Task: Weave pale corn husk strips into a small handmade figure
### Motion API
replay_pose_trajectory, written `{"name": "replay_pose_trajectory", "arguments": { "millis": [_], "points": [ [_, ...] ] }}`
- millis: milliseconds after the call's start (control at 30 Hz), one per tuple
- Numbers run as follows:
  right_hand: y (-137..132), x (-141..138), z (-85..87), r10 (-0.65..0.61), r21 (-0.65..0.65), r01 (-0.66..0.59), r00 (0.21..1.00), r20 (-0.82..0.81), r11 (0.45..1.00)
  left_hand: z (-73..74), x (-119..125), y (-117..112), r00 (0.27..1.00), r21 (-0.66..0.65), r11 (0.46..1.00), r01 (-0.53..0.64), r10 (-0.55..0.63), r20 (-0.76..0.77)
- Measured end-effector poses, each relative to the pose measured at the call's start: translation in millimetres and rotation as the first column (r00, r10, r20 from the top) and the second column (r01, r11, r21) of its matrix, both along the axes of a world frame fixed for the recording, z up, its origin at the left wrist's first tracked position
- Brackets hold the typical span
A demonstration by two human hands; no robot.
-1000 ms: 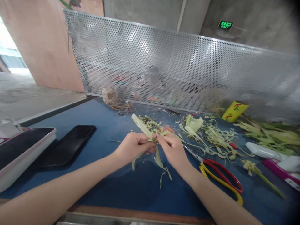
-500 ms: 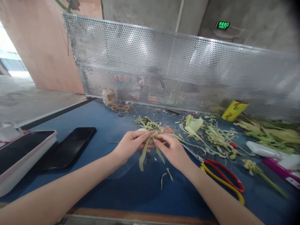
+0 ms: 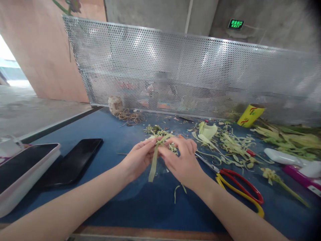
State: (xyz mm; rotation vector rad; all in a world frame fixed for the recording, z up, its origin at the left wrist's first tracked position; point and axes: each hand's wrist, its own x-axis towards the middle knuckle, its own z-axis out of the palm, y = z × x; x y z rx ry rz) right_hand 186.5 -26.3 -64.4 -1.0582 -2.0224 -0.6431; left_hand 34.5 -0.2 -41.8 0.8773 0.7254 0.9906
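Both my hands meet above the middle of the blue table (image 3: 120,204). My left hand (image 3: 140,157) pinches a narrow pale green leaf strip (image 3: 153,165) between thumb and fingers; its long flat end hangs down toward me. Beside it, my right hand (image 3: 182,159) has its thumb and index finger closed at the same strip, where another piece crosses toward the upper right. The right fingertips are partly hidden. Just beyond the hands lies a cluster of small knotted green pieces (image 3: 153,129). Scissors (image 3: 213,167) with red and yellow handles rest right of my right hand.
Leaf scraps (image 3: 234,144) and a husk-like leaf (image 3: 208,132) lie at right, near a yellow roll (image 3: 250,115) and more leaves (image 3: 291,140). A twine ball (image 3: 115,104) stands at the back left. A black phone (image 3: 75,160) lies left. A perforated metal screen (image 3: 175,67) borders the back.
My right hand has turned and curled its fingers over the strip. The second hanging end below it no longer shows, and a piece now points up and right. My left hand keeps its pinch.
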Motion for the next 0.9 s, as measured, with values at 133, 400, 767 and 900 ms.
{"name": "replay_pose_trajectory", "arguments": {
  "millis": [133, 400, 767, 900],
  "points": [
    [-1.6, -5.4, -3.1, 0.044, 0.148, -0.070, 0.984, 0.173, 0.987, 2.5, 0.0, -3.2, 0.999, -0.001, 1.000, 0.027, -0.027, -0.039],
    [-1.6, 0.8, -2.9, 0.206, 0.079, -0.199, 0.974, -0.091, 0.977, -2.8, -2.2, 0.9, 0.997, 0.036, 0.997, 0.074, -0.073, -0.019],
    [-5.9, 10.0, 8.6, 0.246, -0.142, -0.278, 0.947, -0.208, 0.950, 0.9, -2.8, 0.0, 0.991, 0.106, 0.992, 0.072, -0.059, -0.120],
    [1.1, 17.0, 13.8, 0.148, -0.275, -0.243, 0.935, -0.323, 0.930, 1.1, -2.0, -2.5, 0.960, 0.138, 0.977, 0.161, -0.123, -0.251]
  ]
}}
